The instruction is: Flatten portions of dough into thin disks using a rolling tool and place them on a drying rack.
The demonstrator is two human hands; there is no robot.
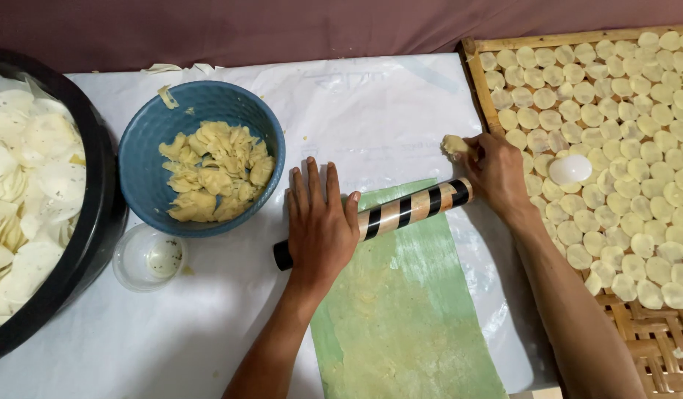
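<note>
Surface: white sheet (208, 332) covers my tabletop; maroon cloth (282, 26) behind.
Surroundings: blue bowl (145, 148) of dough scraps, black tub (105, 199) of white discs, small clear cup (131, 270), woven tray (651, 340) of cut rounds.
Left hand (320, 222): flat, fingers spread, pressing my striped rolling pin (411, 208) on the green mat (408, 318).
Right hand (498, 174): on the pin's far end, fingers pinching a dough lump (455, 145).

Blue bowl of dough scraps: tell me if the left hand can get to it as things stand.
Probably yes. The left hand lies flat on the striped rolling pin, holding nothing, and the blue bowl sits just beside it with only bare white sheet between.
</note>
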